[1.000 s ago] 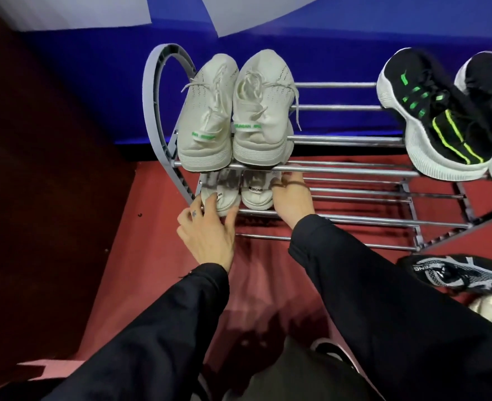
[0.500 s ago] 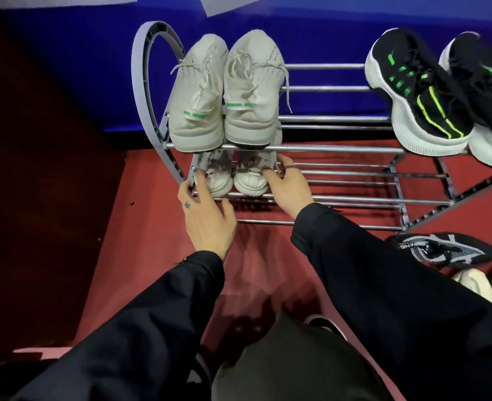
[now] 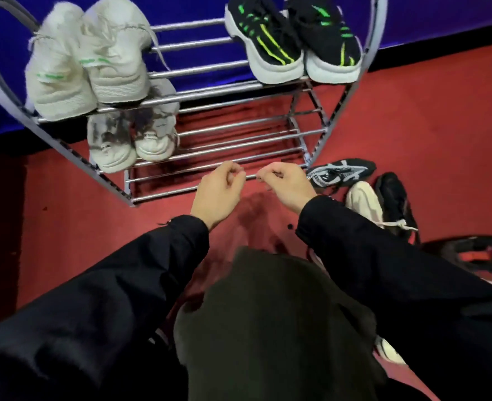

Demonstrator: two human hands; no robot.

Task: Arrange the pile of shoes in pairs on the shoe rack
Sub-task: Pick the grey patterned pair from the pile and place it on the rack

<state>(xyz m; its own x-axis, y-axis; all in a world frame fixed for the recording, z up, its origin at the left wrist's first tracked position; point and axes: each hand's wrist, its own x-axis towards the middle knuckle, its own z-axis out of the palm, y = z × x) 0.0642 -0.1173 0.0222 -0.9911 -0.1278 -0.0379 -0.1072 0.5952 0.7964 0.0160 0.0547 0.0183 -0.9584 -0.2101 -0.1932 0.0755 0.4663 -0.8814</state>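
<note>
Left hand (image 3: 220, 190): fingers curled loosely inward, holding nothing, positioned in front of the lowest front bars of the shoe rack (image 3: 239, 123). Right hand (image 3: 285, 185): same posture, fingers curled, empty, just beside the left hand and near the rack's right front leg. The two hands are close together but not touching. Both arms wear black sleeves (image 3: 140, 273); a dark-clad knee (image 3: 271, 322) fills the lower centre of the view.

Lower tier, left end: one pair of white-and-grey sneakers (image 3: 132, 140), side by side, heels toward the camera. The remainder of this tier, directly beyond the hands, is bare bars.

Upper tier, left end: one pair of white sneakers (image 3: 88, 62) with green heel marks, touching each other and partly covering the pair below. Upper tier, right end: one pair of black sneakers with green stripes (image 3: 294, 44), side by side against the right frame arch. Bare bars lie between the two upper pairs.

Floor, right of the rack: a black-and-white patterned shoe (image 3: 340, 173) lies just beside the right hand and the rack leg. Next to it lie a cream shoe (image 3: 365, 199) and a black shoe (image 3: 395, 202), touching. Further right, a dark item with red parts (image 3: 476, 253) is blurred and cannot be identified. The right forearm partly covers this pile.

Surroundings: red carpet (image 3: 427, 125) underfoot, blue wall (image 3: 198, 10) behind the rack.
</note>
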